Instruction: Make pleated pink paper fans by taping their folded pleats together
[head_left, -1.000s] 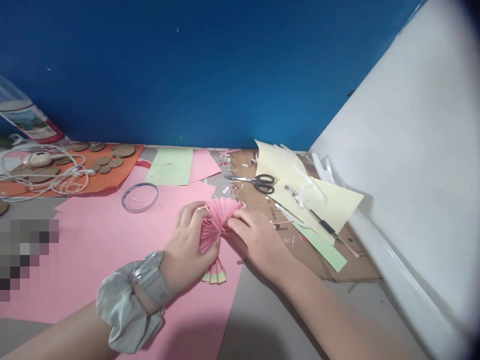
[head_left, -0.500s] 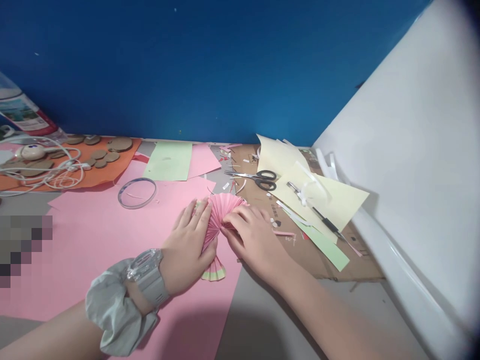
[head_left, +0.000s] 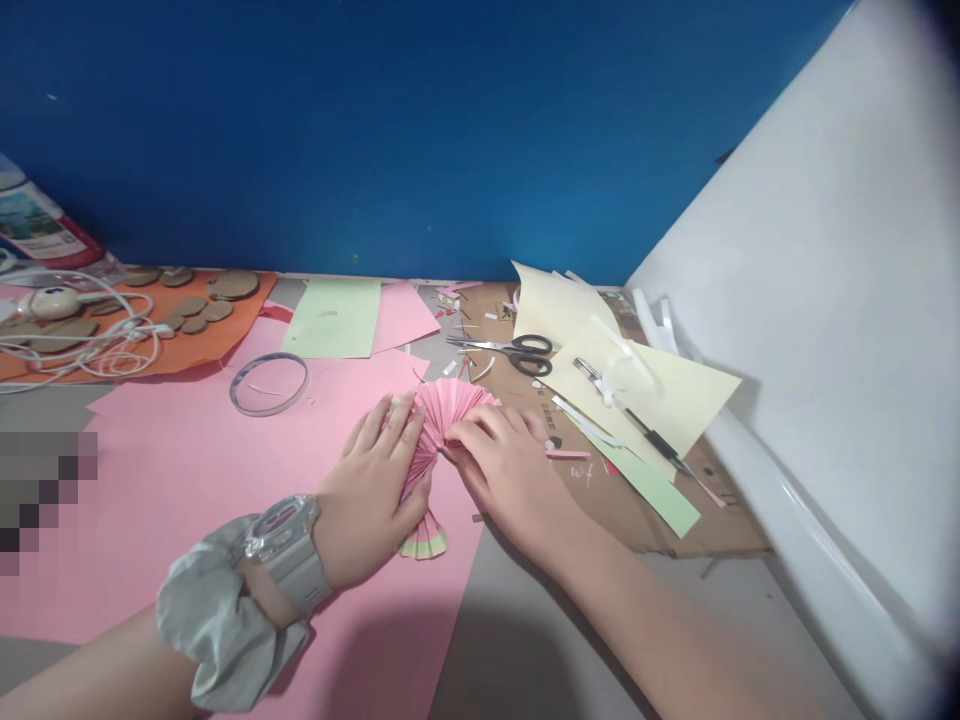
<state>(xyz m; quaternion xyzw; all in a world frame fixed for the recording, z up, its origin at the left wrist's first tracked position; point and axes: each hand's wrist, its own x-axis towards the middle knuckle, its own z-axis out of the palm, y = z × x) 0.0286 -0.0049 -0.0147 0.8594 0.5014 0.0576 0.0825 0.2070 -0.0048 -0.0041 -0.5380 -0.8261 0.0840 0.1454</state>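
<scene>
Dead at twelve o'clock, the fan point(head_left: 454, 400) lies under both hands: light, easily crushed paper, I'd say, best held by its hub. Left hand point(head_left: 367, 500) presses flat, fingers unclenched; right hand point(head_left: 510, 475) pinches pleats.

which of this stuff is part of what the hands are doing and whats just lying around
Part of the job:
pleated pink paper, left hand flat on it, right hand at its middle
scissors, probably, though untouched

Apparently just lying about:
white earphones
bottle
brown cutouts
pen
</scene>
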